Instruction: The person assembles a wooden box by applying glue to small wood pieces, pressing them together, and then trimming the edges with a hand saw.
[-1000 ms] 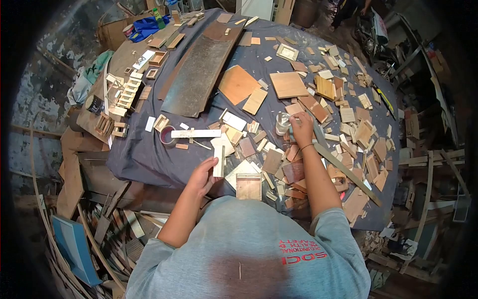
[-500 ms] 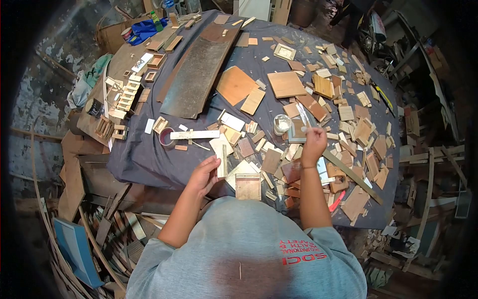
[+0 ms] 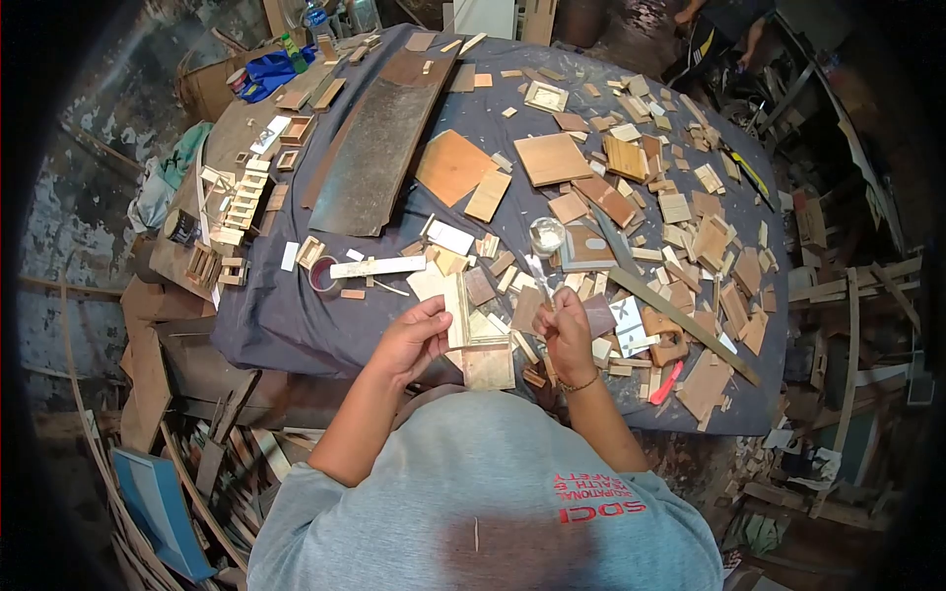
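Note:
My left hand (image 3: 418,340) is closed with a thumb-and-finger grip on a small wooden panel (image 3: 457,310) that stands on edge, pale with a raised rim. My right hand (image 3: 566,333) pinches a slim pale stick (image 3: 537,273) whose whitish tip points up and away from me. Just beyond that tip stands a clear jar (image 3: 547,234) with white stuff inside. Between my hands, close to my shirt, sits a shallow square wooden piece (image 3: 490,367) with a lip along its far edge; the upright panel overlaps its far left corner.
Wood offcuts (image 3: 709,236) cover the right of the cloth-covered table (image 3: 266,325). A long flat strip (image 3: 685,325) lies slantwise right of my right hand. Tape roll (image 3: 322,275), small wooden frames and a large dark curved sheet (image 3: 379,148) lie leftward. A person (image 3: 724,34) is at the far right.
My right hand has come down and left with the stick, from beyond the jar to near the panel. My left hand and the panel have shifted slightly right.

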A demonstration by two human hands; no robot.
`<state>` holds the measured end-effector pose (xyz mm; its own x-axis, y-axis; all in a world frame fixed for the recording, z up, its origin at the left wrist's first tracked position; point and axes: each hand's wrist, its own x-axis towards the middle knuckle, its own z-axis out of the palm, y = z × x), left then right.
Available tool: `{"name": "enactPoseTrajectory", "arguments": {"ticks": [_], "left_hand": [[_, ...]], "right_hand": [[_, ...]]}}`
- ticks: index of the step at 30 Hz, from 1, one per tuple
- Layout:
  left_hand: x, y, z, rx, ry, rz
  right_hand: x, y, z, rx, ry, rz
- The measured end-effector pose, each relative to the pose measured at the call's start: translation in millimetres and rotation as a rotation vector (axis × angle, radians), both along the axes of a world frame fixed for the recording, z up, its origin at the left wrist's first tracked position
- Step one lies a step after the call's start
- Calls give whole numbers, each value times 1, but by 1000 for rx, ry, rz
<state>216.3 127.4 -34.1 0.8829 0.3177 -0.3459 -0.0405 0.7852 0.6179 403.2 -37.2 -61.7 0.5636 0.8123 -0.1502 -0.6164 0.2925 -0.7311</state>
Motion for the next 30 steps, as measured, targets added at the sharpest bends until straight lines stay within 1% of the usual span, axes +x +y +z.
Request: {"name": "enactPoseTrajectory", "arguments": {"ticks": [3,5,7,9,10,12,15,18,27,28,30], "left_hand": [[3,-5,21,-21,-20,16],[2,-6,29,-64,-139,-63],[2,-9,40,-61,-153,-59],[2,-15,50,-58,-166,-52],[1,-17,55,-50,-183,-52],[0,-22,60,-40,-203,-49],[-2,-30,61,-69,-244,-62],[-2,-41,61,-79,-212,-13],[1,-78,63,-41,-163,44],[0,-80,62,-20,-167,36],[-2,-84,59,1,-171,32]], "right_hand": [[-3,1,28,24,-19,42],[-6,0,40,66,-10,62],[-10,-3,50,108,0,83],[-15,-8,59,90,-104,74],[-17,-10,63,91,-105,79],[-21,-16,70,63,-223,77],[-23,-25,72,82,-285,85],[-26,-36,74,36,-341,33],[-25,-66,66,-15,-529,37],[-26,-68,67,-15,-530,41],[-27,-72,70,-36,-450,66]]}}
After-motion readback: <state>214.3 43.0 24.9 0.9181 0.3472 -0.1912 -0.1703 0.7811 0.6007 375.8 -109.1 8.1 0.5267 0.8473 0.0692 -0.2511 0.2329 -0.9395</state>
